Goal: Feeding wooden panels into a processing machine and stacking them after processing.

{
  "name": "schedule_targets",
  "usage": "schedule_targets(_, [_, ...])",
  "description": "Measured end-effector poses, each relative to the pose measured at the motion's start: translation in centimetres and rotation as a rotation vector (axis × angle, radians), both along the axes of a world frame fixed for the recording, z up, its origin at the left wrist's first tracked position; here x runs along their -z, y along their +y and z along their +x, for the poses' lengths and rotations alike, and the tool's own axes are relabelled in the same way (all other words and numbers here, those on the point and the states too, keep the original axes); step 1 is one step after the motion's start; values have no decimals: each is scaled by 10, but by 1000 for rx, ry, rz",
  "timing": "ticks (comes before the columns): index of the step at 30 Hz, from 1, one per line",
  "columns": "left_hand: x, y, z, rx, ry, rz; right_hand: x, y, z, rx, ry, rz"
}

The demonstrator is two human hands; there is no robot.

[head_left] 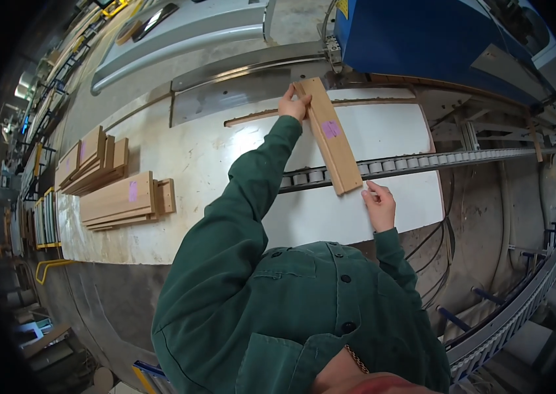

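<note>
A long, light wooden board [332, 141] with a pink label lies slantwise across a roller track in the white worktop. Its far end is gripped at the left edge by my left hand [293, 105], thumb over the top. Small dark holes show near both ends of the board. Beside the near right corner is my right hand [380, 207], its fingers loosely bent and thumb a little apart, holding nothing. Whether its fingertips touch the board I cannot tell.
Two stacks of similar boards, a rear stack [94, 161] and a front stack [123, 200], lie on the left of the white worktop [192, 164]. The roller track [422, 161] runs off to the right. A blue machine [422, 39] stands at the back right. Cables [445, 243] hang past the right edge.
</note>
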State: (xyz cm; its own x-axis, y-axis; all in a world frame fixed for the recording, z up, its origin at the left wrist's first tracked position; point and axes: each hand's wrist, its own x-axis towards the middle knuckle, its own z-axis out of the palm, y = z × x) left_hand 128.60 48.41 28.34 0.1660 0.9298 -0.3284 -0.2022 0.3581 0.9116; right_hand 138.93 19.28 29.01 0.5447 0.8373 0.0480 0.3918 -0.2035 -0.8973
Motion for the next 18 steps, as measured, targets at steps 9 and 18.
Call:
schedule_targets(9, [2, 53, 18, -79, 721, 509, 5, 14, 0, 121, 362, -95])
schedule_targets(18, [3, -27, -43, 321, 916, 758, 11, 42, -10, 204, 583, -49])
